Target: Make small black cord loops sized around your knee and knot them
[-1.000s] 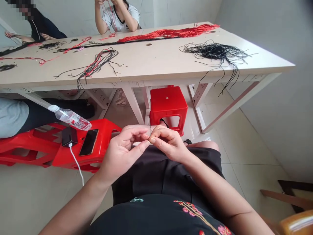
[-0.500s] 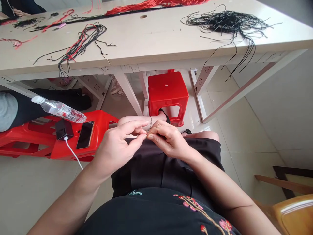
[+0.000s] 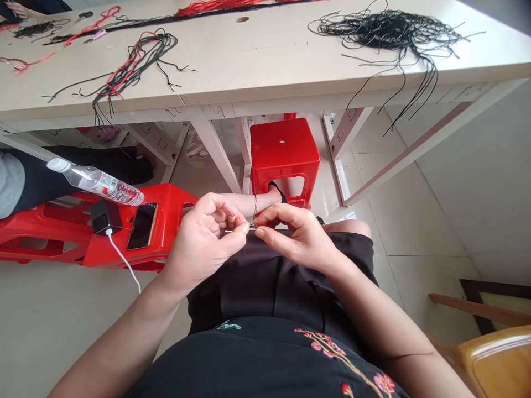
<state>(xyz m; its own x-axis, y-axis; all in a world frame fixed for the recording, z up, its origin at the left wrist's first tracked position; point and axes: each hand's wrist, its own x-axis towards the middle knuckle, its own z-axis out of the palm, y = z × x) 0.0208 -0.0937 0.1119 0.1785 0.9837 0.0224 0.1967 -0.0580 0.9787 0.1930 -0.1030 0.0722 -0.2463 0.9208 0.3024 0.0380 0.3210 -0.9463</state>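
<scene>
- Pinching a thin dark cord [image 3: 253, 225] between thumb and fingertip, the left hand [image 3: 203, 237] keeps its other fingers curled inward.
- The right hand [image 3: 305, 237] is just beside it, thumb and forefinger a narrow gap apart at the cord; whether they grip it, I cannot tell.
- The cord is between the two hands, over the black-clad lap [image 3: 274, 271].
- Beyond, the table [image 3: 249, 66] bears a black cord tangle [image 3: 385, 30] and, further left, a red-and-black bundle [image 3: 136, 62].
- A phone [image 3: 142, 225] lies on a red stool [image 3: 164, 196].
</scene>
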